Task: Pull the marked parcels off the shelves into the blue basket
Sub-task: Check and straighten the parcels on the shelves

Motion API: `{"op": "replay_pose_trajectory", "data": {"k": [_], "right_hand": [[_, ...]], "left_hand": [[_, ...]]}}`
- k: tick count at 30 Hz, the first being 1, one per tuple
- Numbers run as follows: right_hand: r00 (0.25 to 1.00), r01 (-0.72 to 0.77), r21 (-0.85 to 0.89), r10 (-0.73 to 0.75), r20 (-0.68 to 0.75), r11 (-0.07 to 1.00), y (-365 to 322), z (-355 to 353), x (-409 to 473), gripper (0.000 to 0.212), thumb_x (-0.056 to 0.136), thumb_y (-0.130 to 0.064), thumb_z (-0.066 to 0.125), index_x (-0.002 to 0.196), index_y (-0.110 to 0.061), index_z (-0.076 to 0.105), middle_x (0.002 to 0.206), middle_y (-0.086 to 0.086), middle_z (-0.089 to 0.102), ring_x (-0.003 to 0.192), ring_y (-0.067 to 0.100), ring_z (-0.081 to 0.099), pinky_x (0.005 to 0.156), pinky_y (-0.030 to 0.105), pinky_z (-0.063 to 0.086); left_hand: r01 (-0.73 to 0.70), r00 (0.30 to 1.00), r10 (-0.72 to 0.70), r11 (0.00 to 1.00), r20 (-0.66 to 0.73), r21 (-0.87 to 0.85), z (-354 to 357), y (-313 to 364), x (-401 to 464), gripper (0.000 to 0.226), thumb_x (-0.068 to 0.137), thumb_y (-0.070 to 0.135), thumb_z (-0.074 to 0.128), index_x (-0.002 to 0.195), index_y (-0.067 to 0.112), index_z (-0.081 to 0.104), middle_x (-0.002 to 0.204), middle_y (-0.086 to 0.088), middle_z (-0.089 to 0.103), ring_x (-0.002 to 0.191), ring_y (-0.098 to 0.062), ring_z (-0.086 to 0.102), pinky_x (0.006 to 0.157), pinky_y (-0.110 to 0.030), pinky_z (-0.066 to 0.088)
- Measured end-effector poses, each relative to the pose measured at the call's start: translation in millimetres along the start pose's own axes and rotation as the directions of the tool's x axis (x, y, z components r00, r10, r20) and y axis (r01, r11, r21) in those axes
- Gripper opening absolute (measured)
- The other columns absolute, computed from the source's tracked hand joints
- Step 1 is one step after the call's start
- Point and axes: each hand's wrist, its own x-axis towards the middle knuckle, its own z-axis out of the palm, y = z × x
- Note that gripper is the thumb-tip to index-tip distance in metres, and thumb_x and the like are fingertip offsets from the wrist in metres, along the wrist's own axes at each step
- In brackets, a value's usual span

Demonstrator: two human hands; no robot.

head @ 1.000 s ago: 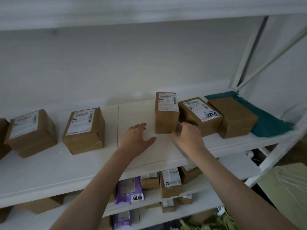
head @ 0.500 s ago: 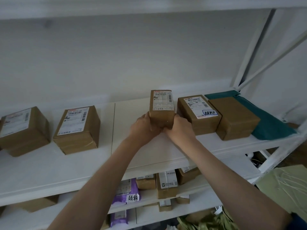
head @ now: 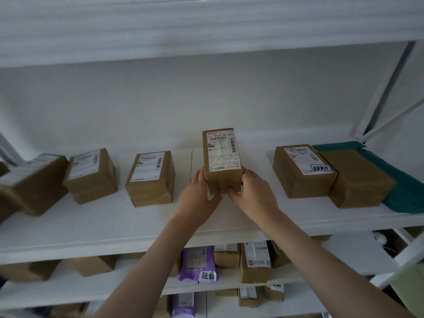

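Both hands have slid the upright parcel point(head: 222, 157) leftward from the marked box point(head: 302, 171); left hand point(head: 200, 198) and right hand point(head: 254, 196) clamp its sides, likely to read its label.

White shelf point(head: 91, 228), upper tier. Teal mailer point(head: 406, 187) far right (partly under a box). Purple pouch point(head: 198, 263) on lower tier.

Brown cardboard parcel point(head: 222, 160), white label up, tilted above shelf point(head: 114, 223); marked parcel point(head: 304, 171) right.
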Motion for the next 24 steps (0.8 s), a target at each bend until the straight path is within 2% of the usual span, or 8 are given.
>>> {"op": "replay_pose_trajectory", "data": {"k": [5, 8, 12, 17, 24], "right_hand": [[0.998, 0.059, -0.001, -0.059, -0.023, 0.998, -27.4, 2.9, -2.3, 0.055, 0.084, -0.031, 0.077, 0.133, -0.016, 0.056, 0.110, 0.002, 0.066, 0.096, 0.018, 0.065, 0.077, 0.021, 0.048], [0.997, 0.073, 0.011, -0.073, -0.016, 0.997, -36.8, 6.8, -3.5, 0.057, 0.084, -0.030, 0.077, 0.134, -0.016, 0.055, 0.111, 0.002, 0.066, 0.096, 0.019, 0.065, 0.078, 0.024, 0.050], [0.998, 0.069, 0.013, -0.069, -0.008, 0.998, -42.6, 10.5, -6.1, 0.058, 0.084, -0.030, 0.076, 0.136, -0.016, 0.054, 0.112, 0.003, 0.065, 0.097, 0.020, 0.064, 0.076, 0.020, 0.044], [0.999, 0.051, 0.009, -0.051, 0.001, 0.999, -45.5, 12.2, -9.4, 0.052, 0.086, -0.032, 0.075, 0.132, -0.017, 0.056, 0.111, 0.001, 0.065, 0.096, 0.018, 0.065, 0.076, 0.018, 0.042], [0.996, -0.014, 0.060, 0.009, 0.094, 0.998, -45.9, 28.0, -12.6, 0.048, 0.084, -0.039, 0.074, 0.126, -0.023, 0.060, 0.108, -0.004, 0.067, 0.095, 0.015, 0.066, 0.076, 0.020, 0.051]], "left_hand": [[-0.013, 0.996, 0.015, 1.000, -0.085, 0.025, -25.4, -11.7, -12.7, 0.068, 0.086, 0.033, 0.067, 0.145, 0.019, 0.037, 0.136, 0.004, 0.048, 0.121, -0.015, 0.050, 0.082, -0.023, 0.042], [-0.021, 0.995, 0.023, 1.000, -0.101, 0.018, -33.2, -18.0, -18.1, 0.068, 0.086, 0.033, 0.067, 0.146, 0.020, 0.036, 0.138, 0.004, 0.048, 0.125, -0.015, 0.048, 0.087, -0.023, 0.042], [-0.019, 0.994, 0.023, 0.999, -0.107, 0.041, -36.7, -24.1, -21.8, 0.066, 0.086, 0.035, 0.067, 0.144, 0.020, 0.038, 0.133, 0.005, 0.051, 0.126, -0.016, 0.048, 0.085, -0.022, 0.040], [-0.019, 0.996, 0.022, 0.999, -0.089, 0.040, -35.7, -29.0, -24.4, 0.070, 0.087, 0.038, 0.066, 0.147, 0.022, 0.035, 0.137, 0.006, 0.049, 0.128, -0.014, 0.046, 0.089, -0.021, 0.039], [0.010, 1.000, -0.010, 1.000, -0.003, -0.005, -32.1, -44.3, -31.7, 0.064, 0.086, 0.039, 0.065, 0.144, 0.024, 0.040, 0.137, 0.005, 0.051, 0.128, -0.017, 0.048, 0.097, -0.029, 0.044]]}}
